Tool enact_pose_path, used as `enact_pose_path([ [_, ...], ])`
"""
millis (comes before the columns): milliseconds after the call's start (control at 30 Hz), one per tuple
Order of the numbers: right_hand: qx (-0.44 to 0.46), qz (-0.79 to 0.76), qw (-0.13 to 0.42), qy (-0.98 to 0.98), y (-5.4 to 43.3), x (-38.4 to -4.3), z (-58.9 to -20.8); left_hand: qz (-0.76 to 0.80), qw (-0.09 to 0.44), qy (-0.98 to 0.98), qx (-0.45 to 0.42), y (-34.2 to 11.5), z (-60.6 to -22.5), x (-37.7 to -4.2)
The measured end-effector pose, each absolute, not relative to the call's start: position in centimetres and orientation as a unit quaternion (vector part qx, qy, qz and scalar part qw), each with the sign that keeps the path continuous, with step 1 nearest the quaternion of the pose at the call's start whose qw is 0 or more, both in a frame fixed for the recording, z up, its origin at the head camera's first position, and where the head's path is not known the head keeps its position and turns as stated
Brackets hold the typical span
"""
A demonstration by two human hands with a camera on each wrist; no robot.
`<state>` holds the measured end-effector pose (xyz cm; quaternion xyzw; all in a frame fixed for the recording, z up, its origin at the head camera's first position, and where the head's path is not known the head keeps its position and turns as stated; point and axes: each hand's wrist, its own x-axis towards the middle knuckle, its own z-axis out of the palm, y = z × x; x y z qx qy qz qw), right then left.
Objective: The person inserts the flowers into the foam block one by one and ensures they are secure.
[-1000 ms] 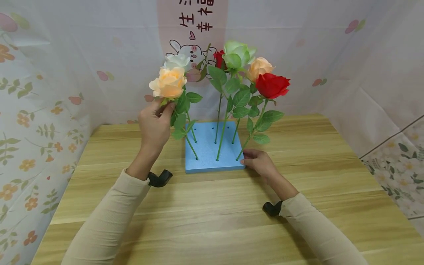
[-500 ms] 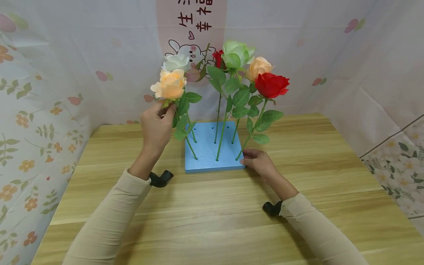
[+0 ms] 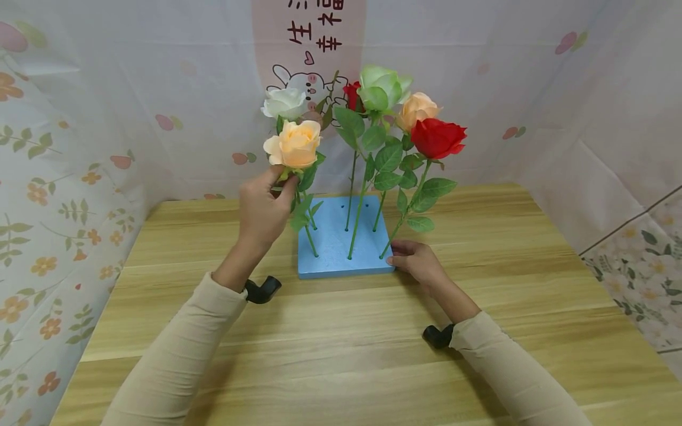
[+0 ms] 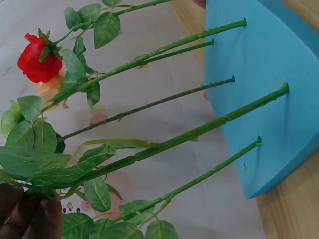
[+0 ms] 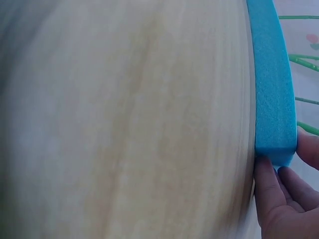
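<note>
My left hand pinches a peach rose just below its bloom. The rose's green stem stands in a front-left hole of a light blue block, as the left wrist view shows. At the block's front right corner, my right hand grips the edge, thumb on top and fingers against the side. Behind the held flower stands a white rose. A green rose, a front red rose, a second peach rose and a back red rose also stand in the block.
The block rests on a wood-grain table, with a few small unfilled holes along its back. A printed white curtain hangs behind. Black curved pieces stick out at both cuffs.
My left hand has moved right and slightly down, bringing the peach bloom with it and leaving more of the white rose visible. My right hand has stayed at the block's corner.
</note>
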<state>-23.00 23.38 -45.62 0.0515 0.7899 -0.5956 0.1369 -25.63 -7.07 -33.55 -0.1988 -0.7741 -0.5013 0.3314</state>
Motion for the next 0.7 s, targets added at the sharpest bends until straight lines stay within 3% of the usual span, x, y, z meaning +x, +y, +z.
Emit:
enact_pose_path([
  [367, 0.057, -0.593, 0.137, 0.791, 23.4, -23.0, -45.6, -0.56, 0.27, -0.771, -0.137, -8.3, -34.0, -26.0],
  [700, 0.05, -0.586, 0.135, 0.797, 23.3, -23.0, -45.7, -0.585, 0.255, -0.76, -0.123, -8.8, -34.1, -25.9],
])
